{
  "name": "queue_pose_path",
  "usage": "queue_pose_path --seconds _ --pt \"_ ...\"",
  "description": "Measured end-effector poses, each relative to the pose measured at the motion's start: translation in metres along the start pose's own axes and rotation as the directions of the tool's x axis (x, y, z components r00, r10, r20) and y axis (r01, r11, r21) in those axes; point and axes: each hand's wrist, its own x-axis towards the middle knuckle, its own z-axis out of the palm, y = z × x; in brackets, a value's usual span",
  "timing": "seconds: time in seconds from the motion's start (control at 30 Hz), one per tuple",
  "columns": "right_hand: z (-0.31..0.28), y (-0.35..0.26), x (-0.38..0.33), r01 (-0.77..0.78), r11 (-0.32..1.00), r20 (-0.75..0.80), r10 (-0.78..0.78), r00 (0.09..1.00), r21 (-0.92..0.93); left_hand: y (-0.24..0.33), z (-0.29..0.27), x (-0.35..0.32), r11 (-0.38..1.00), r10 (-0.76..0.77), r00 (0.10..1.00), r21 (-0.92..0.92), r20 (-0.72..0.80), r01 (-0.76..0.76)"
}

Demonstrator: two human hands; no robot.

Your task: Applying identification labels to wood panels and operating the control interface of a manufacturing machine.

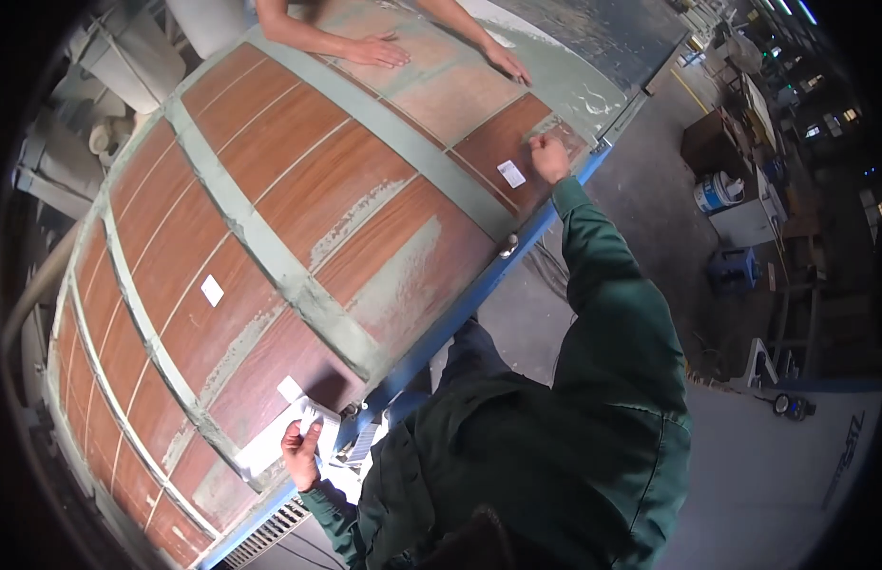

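Note:
A large brown wood-grain panel (298, 142) with grey-green filler bands stretches across the left and middle. At its near edge my left hand (301, 454) is closed round a white, glaring object (313, 418) that looks like a hand lamp. Bright light falls on the panel beside it. Farther right, my right hand (550, 158) rests by the panel's right edge, fingers curled together; anything in them is hidden. A white label (510, 173) lies just left of that hand. Another label (289, 388) sits above my left hand, and a third (211, 290) lies mid-panel.
Across the panel, a co-worker's two hands (376, 50) lie flat on the reddish, sanded-looking area. A blue rail (460, 309) with a metal fitting (508, 246) runs along the near edge. Pale bags (127, 57) stand at far left, a bucket (718, 192) at right.

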Motion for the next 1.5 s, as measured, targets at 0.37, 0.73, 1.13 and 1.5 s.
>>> queue_pose_path --seconds 0.37,0.73,1.13,1.5 --pt "0.041 0.05 0.161 -0.111 0.896 0.084 0.163 0.983 -0.43 0.033 0.127 0.049 0.996 -0.01 0.972 -0.083 -0.236 -0.01" --pt "0.049 0.076 0.189 -0.069 0.905 0.158 0.148 0.976 -0.42 0.043 0.145 0.053 0.998 -0.006 0.953 -0.067 -0.304 -0.015" --pt "-0.053 0.038 0.22 -0.053 0.994 0.44 0.092 0.893 -0.099 0.046 0.136 0.085 0.995 -0.006 0.948 -0.097 -0.317 -0.026" --pt "-0.126 -0.116 0.415 0.233 0.903 -0.065 -0.273 0.96 -0.36 0.044 0.142 0.102 0.998 0.004 0.956 -0.057 -0.293 -0.021"
